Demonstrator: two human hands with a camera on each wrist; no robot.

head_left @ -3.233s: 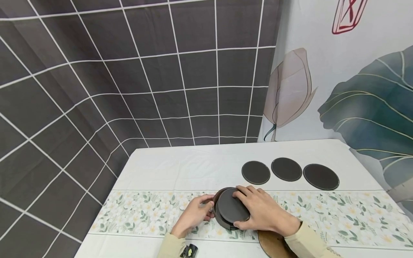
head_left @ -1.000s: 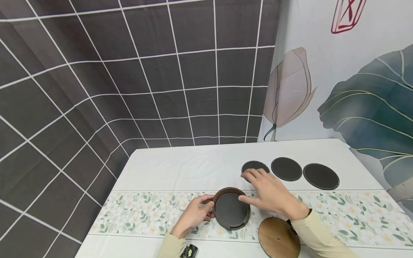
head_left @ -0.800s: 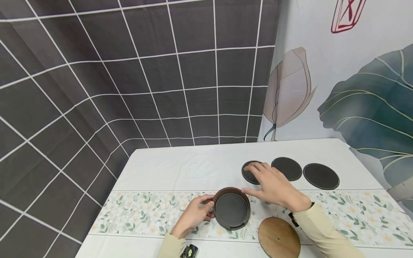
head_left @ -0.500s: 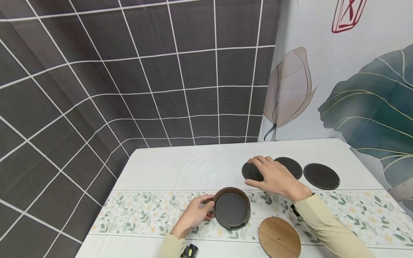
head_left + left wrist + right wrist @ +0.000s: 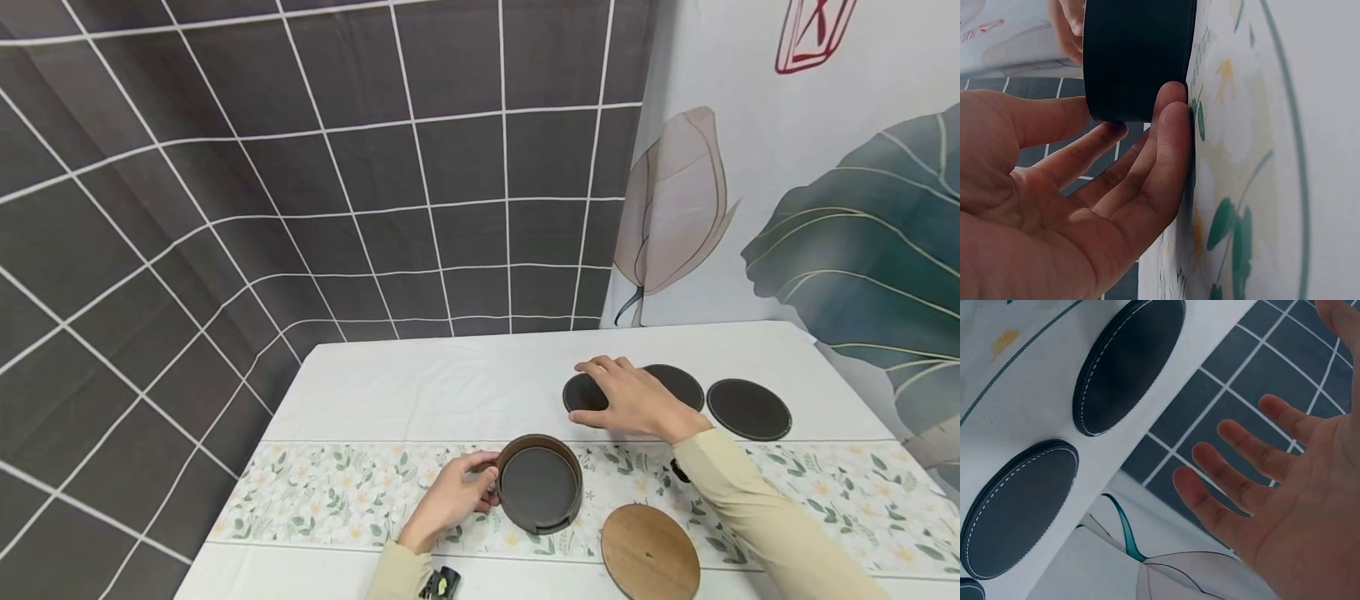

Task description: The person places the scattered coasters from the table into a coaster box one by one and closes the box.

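My left hand (image 5: pixel 450 497) grips the side of a round dark coaster holder (image 5: pixel 528 444). In the left wrist view its thumb and fingertips touch the holder's wall (image 5: pixel 1135 62). A round black coaster (image 5: pixel 537 485) lies flat inside. My right hand (image 5: pixel 633 402) is held over the leftmost of three coasters in a row, fingers spread and nothing in them. That coaster (image 5: pixel 582 392) is partly hidden by the hand, as is the middle coaster (image 5: pixel 681 385). Farther right is another coaster (image 5: pixel 748 408). White stitching edges the coasters (image 5: pixel 1132 369) in the right wrist view.
A round brown wooden disc (image 5: pixel 649 552) lies near the table's front, right of the holder. A small black object (image 5: pixel 441 583) is beside the left sleeve. The white tablecloth (image 5: pixel 420 387) has a flowered band; a dark gridded curtain (image 5: pixel 465 242) hangs behind.
The right hand laid a coaster in the holder, let go, and moved back and right to above the leftmost coaster of the row. The left hand and holder have stayed put.
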